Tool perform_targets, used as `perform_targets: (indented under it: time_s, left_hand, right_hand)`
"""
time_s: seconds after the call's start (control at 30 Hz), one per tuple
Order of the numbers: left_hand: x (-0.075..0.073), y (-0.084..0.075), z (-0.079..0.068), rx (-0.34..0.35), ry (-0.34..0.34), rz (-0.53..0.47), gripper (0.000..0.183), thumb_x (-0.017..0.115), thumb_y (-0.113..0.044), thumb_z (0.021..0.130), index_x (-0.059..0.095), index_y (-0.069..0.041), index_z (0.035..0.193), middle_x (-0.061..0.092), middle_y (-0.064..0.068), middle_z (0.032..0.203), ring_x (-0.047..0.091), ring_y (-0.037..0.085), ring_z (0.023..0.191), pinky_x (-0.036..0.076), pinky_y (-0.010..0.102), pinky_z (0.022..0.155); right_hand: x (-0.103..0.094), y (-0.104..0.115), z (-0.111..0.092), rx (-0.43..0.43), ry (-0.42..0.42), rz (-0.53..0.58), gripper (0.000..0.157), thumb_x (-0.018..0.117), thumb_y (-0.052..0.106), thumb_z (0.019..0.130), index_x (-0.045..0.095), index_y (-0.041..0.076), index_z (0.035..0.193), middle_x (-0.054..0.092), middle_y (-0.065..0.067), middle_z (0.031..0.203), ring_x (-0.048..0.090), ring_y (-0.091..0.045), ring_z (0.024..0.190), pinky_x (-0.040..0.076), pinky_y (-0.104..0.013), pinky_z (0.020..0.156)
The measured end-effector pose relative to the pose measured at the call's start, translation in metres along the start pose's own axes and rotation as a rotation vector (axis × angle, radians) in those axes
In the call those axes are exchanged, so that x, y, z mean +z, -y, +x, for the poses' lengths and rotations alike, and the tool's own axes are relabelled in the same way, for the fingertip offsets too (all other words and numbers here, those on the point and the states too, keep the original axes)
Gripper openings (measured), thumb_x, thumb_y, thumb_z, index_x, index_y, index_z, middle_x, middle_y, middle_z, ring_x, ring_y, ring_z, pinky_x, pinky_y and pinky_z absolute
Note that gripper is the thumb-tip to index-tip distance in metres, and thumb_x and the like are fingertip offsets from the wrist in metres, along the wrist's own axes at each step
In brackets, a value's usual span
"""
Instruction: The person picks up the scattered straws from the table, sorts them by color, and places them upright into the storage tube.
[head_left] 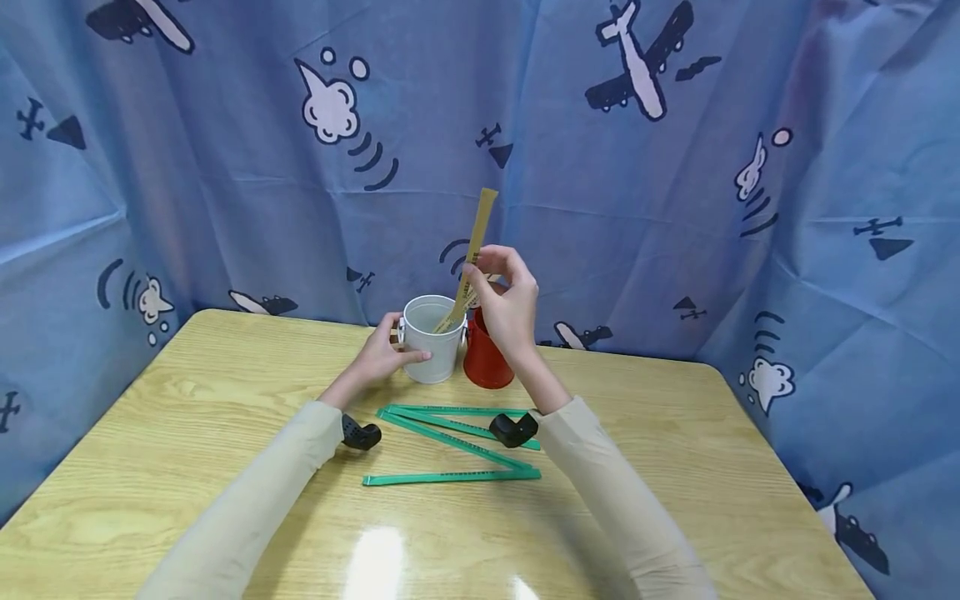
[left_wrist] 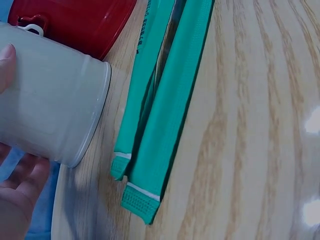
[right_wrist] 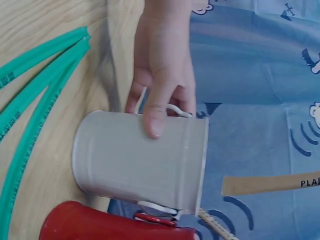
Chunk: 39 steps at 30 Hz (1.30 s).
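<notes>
On the wooden table [head_left: 225, 417], several green packets [head_left: 420, 478] lie in a zigzag, some ends overlapping, in front of the two small buckets and between the person's forearms; the red bucket [head_left: 489, 367] stands just beside the white bucket [head_left: 437, 367], and in the head view the right hand [head_left: 510, 304] partly covers its mouth. Behind the table hangs a blue curtain [head_left: 247, 150] with airplane drawings. The left hand [head_left: 382, 350] grips the white bucket from its outer side, the thumb laid on the wall and the fingers bent near the handle. The right hand is raised above the buckets and pinches a yellow-brown packet [head_left: 480, 225] between thumb and fingers; this packet stands nearly upright, slightly tilted, with its lower end just above the white bucket's mouth. Another thin, patterned packet [right_wrist: 217, 225] leans out from this bucket. Both buckets are smooth and glossy, of round shape, while the green packets are long and flat, with black print and ribbed ends
</notes>
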<state>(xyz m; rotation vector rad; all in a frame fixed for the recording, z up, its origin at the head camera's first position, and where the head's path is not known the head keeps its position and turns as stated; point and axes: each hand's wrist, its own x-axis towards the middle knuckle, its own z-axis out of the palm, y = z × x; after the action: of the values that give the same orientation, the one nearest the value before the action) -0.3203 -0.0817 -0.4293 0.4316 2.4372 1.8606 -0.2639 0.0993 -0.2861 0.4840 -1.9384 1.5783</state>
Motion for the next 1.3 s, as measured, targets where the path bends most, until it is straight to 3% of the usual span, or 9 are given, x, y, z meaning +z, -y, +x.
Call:
perform_targets:
  time_s: [0.1, 0.3, 0.53, 0.67, 0.8, 1.0, 1.3]
  left_hand:
    - [-0.001, 0.0, 0.003, -0.006, -0.003, 0.009, 0.081, 0.078, -0.012, 0.079, 0.028, -0.003, 0.143, 0.043, 0.02, 0.139, 0.047, 0.04, 0.128, 0.042, 0.05, 0.107]
    - [-0.002, -0.003, 0.005, 0.011, -0.007, 0.016, 0.082, 0.078, -0.012, 0.079, 0.027, -0.002, 0.143, 0.042, 0.021, 0.14, 0.046, 0.041, 0.128, 0.042, 0.051, 0.106]
    - [0.001, -0.003, 0.0, 0.059, -0.01, 0.021, 0.082, 0.08, -0.02, 0.079, 0.029, -0.001, 0.141, 0.043, 0.023, 0.138, 0.047, 0.042, 0.125, 0.043, 0.051, 0.105]
    - [0.003, -0.001, -0.003, 0.042, -0.003, 0.011, 0.082, 0.079, -0.018, 0.079, 0.029, -0.001, 0.141, 0.043, 0.022, 0.138, 0.047, 0.042, 0.126, 0.044, 0.05, 0.105]
    - [0.004, -0.001, -0.004, 0.019, -0.005, -0.003, 0.082, 0.077, -0.014, 0.081, 0.026, -0.001, 0.144, 0.041, 0.024, 0.141, 0.045, 0.043, 0.129, 0.041, 0.052, 0.106]
    - [0.003, -0.001, -0.005, 0.016, -0.01, 0.001, 0.082, 0.077, -0.014, 0.081, 0.026, -0.001, 0.144, 0.04, 0.023, 0.141, 0.044, 0.044, 0.129, 0.04, 0.052, 0.107]
    - [0.002, 0.004, 0.001, 0.011, -0.021, -0.006, 0.081, 0.079, -0.012, 0.079, 0.029, -0.003, 0.142, 0.044, 0.021, 0.139, 0.049, 0.042, 0.125, 0.045, 0.049, 0.103]
  right_hand:
    - [0.004, -0.019, 0.005, 0.008, 0.006, 0.007, 0.025, 0.067, 0.005, 0.088, 0.061, -0.004, 0.111, 0.065, -0.023, 0.101, 0.059, -0.011, 0.084, 0.053, -0.013, 0.07]
    - [0.007, -0.034, 0.005, 0.037, 0.006, -0.028, 0.024, 0.069, 0.01, 0.088, 0.062, 0.001, 0.109, 0.065, -0.018, 0.101, 0.061, -0.017, 0.088, 0.053, -0.015, 0.073]
    - [0.004, -0.05, -0.004, 0.119, 0.019, -0.086, 0.025, 0.069, 0.01, 0.088, 0.062, 0.002, 0.11, 0.066, -0.017, 0.103, 0.064, -0.025, 0.091, 0.051, -0.022, 0.077]
    - [0.001, -0.059, -0.012, 0.17, 0.04, -0.091, 0.025, 0.068, 0.01, 0.089, 0.061, 0.001, 0.112, 0.066, -0.019, 0.104, 0.066, -0.03, 0.093, 0.055, -0.027, 0.082]
    - [0.0, -0.064, -0.017, 0.215, 0.06, -0.066, 0.026, 0.066, 0.011, 0.09, 0.061, 0.0, 0.113, 0.067, -0.022, 0.105, 0.067, -0.034, 0.092, 0.059, -0.031, 0.076]
    - [0.0, -0.068, -0.021, 0.297, 0.058, -0.075, 0.024, 0.067, 0.01, 0.089, 0.061, 0.001, 0.11, 0.07, -0.021, 0.102, 0.07, -0.031, 0.085, 0.06, -0.028, 0.065]
    - [0.002, -0.074, -0.025, 0.331, 0.063, -0.158, 0.02, 0.071, 0.011, 0.086, 0.061, 0.0, 0.098, 0.072, -0.02, 0.086, 0.07, -0.039, 0.075, 0.06, -0.043, 0.065]
